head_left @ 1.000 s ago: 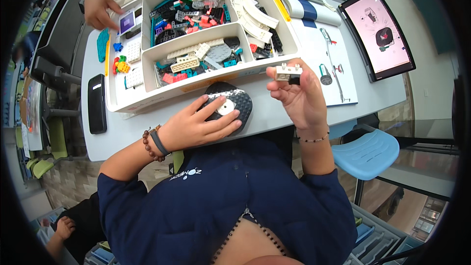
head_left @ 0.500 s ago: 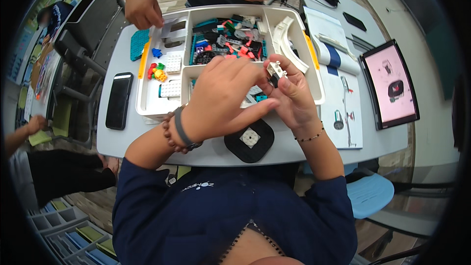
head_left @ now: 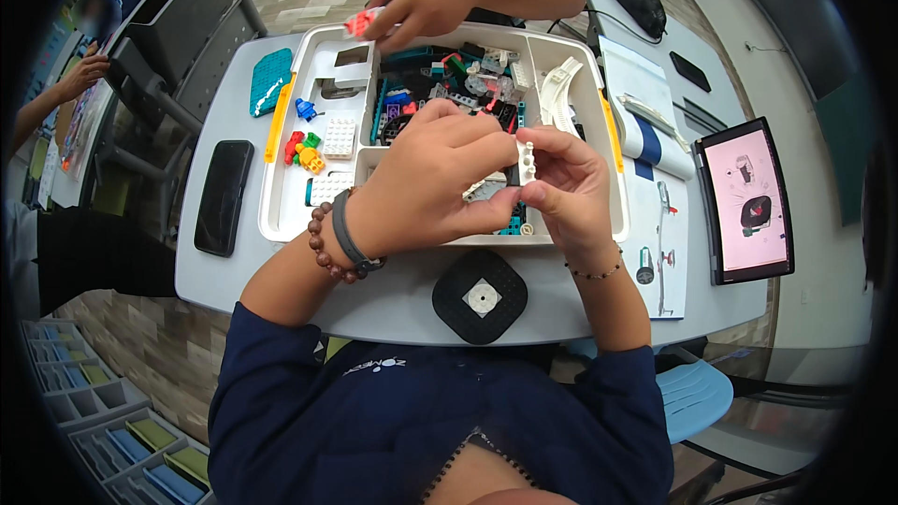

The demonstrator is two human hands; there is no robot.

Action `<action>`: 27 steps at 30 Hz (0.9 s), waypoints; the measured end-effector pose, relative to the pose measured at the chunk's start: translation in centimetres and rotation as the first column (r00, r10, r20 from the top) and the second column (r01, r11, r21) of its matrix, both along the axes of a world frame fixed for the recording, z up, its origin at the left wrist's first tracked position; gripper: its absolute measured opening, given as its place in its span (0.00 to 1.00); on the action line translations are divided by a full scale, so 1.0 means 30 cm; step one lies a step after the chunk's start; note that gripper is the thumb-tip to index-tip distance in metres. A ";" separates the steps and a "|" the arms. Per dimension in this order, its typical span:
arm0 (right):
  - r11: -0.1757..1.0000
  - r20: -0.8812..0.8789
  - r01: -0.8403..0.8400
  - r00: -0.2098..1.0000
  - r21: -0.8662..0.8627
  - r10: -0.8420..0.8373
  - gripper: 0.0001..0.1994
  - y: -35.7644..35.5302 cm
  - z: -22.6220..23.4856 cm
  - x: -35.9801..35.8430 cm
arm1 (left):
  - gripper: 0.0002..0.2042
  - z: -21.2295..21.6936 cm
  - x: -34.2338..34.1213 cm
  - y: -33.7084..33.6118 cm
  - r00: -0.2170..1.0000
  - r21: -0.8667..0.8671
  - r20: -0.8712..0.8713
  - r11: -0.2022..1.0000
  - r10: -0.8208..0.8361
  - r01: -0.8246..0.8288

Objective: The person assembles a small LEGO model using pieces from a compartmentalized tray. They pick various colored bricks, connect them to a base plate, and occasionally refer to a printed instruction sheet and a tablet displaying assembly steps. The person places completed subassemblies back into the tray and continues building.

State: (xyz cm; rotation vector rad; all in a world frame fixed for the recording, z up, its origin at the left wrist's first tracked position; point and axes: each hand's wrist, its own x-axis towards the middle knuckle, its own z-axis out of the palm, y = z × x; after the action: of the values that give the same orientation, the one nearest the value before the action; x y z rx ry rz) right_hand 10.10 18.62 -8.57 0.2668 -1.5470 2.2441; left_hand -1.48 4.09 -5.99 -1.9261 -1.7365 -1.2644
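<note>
Above the near side of the parts tray, my hands meet around a small white toy brick piece point(head_left: 528, 162) with a dark part joined to its left side. My left hand point(head_left: 426, 182) pinches the dark side between thumb and fingers. Thumb and fingertips of my right hand point(head_left: 575, 192) grip the white side. Below them on the table lies a black rounded plate point(head_left: 449, 308) with a white square piece in its middle. My left hand hides part of the loose bricks point(head_left: 468, 84) in the tray.
The white tray point(head_left: 270, 189) holds white bricks point(head_left: 340, 137) and small colored figures point(head_left: 304, 151). Across the table, a person's hand point(head_left: 426, 5) holds a red-and-white brick model. A phone point(head_left: 224, 198) lies left; an open booklet point(head_left: 655, 243) and a screen point(head_left: 751, 201) stand right.
The white piece has turned in my fingers, and my left fingers now pinch it too. The other person has lifted a blue card and brought the brick model over the tray.
</note>
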 end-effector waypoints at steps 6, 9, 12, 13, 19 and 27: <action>0.979 -0.223 0.119 0.972 0.168 -0.080 0.24 -0.005 -0.023 0.004 | 0.11 -0.002 0.007 -0.014 1.000 0.097 0.002 0.995 -0.031 0.030; 0.944 -0.151 0.243 0.965 0.222 -0.213 0.23 0.002 -0.007 0.031 | 0.11 0.012 0.007 -0.026 0.997 0.090 -0.061 0.995 0.042 -0.036; 0.811 -0.017 0.220 0.968 0.542 -0.252 0.22 0.051 0.050 0.044 | 0.11 0.053 -0.007 -0.070 0.976 -0.229 -0.182 0.960 0.120 -0.161; 0.753 0.045 0.149 0.972 0.641 -0.231 0.21 0.067 0.061 0.050 | 0.10 0.062 -0.009 -0.083 0.958 -0.330 -0.246 0.916 0.150 -0.228; 0.393 -0.093 0.251 0.920 0.885 -0.380 0.18 0.041 0.036 0.111 | 0.11 0.060 -0.044 -0.110 0.955 -0.352 -0.248 0.903 0.163 -0.246; 0.364 0.156 0.001 0.902 0.931 -0.402 0.17 -0.109 -0.032 0.364 | 0.08 0.042 0.025 -0.188 0.997 -0.416 -0.041 0.906 0.072 -0.083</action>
State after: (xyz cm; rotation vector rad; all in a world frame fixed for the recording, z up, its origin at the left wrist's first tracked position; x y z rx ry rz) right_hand 21.01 15.34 -9.54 -0.0838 -2.7525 0.9843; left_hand -0.72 -1.55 -4.73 -2.0478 -2.1885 -0.8868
